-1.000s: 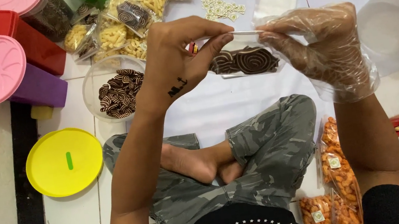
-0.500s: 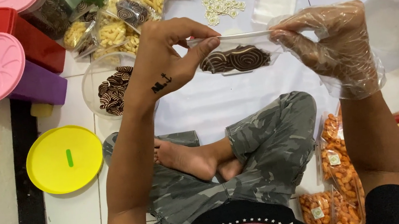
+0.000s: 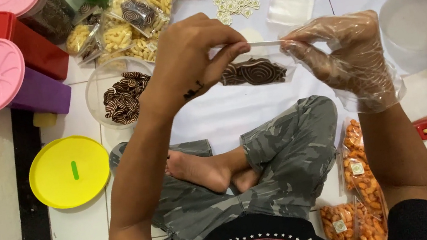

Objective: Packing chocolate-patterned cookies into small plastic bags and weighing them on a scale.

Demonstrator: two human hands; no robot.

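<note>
A small clear plastic bag point(image 3: 258, 69) of brown swirl-patterned snacks hangs between my two hands over a white sheet. My bare left hand point(image 3: 188, 61) pinches the top edge of the bag at its left end. My right hand point(image 3: 348, 57), in a loose clear plastic glove, pinches the same top edge at its right end. The bag's mouth is stretched straight between the fingertips. Just left of my left wrist stands a clear round bowl point(image 3: 94, 95) holding more of the brown swirl snacks.
Filled snack bags point(image 3: 136, 18) lie at the top. A pink-lidded purple box point(image 3: 10, 82), a red box point(image 3: 27, 40) and a yellow lid point(image 3: 69, 171) sit left. Orange snack packets point(image 3: 366, 181) pile at right, beside a clear tub point(image 3: 424, 20). My crossed legs point(image 3: 266, 168) are below.
Both hands and the bag have shifted slightly, and the fingers have slid along the top edge, pulling the bag's mouth flatter and tighter.
</note>
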